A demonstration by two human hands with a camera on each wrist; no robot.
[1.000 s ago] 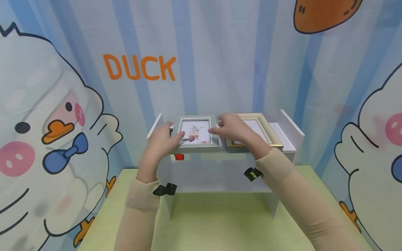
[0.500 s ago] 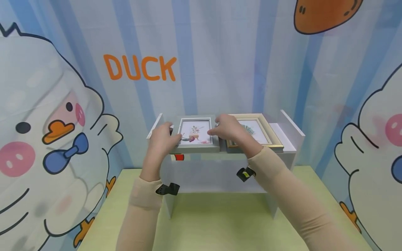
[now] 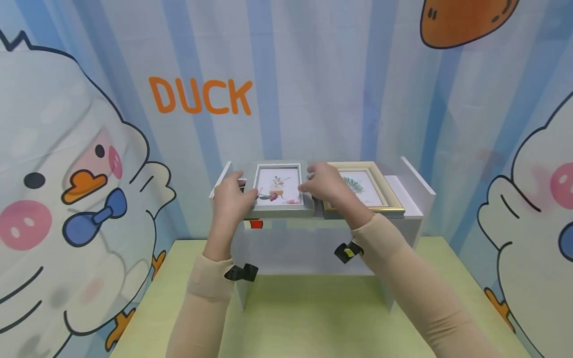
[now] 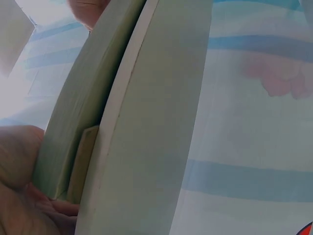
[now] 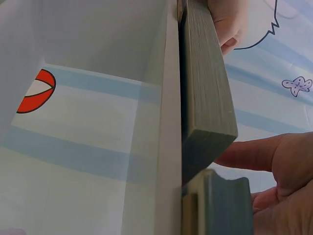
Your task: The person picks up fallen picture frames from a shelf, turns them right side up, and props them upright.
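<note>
Orange lettering [image 3: 205, 96] reads "DUCK" — above grey frame [image 3: 282, 213].

Hidden in part: gray frame [image 3: 278, 188] behind left hand [image 3: 233, 196] | gold frame [image 3: 367, 190] behind right hand [image 3: 329, 184] | cut off: both sleeves [image 3: 201, 303] | too small: dark thing [image 3: 242, 185], left edge of shelf [image 3: 300, 249]

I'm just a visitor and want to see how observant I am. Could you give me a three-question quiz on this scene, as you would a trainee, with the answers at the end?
1. True or false: in the head view, the gold-edged frame lies on top of the shelf, to the right of the grey frame.

2. What does the grey frame display?
A) a sailing boat
B) a potted plant
C) a bicycle

3. Which hand is at the grey frame's left side?

Key:
1. True
2. B
3. The left hand
</note>
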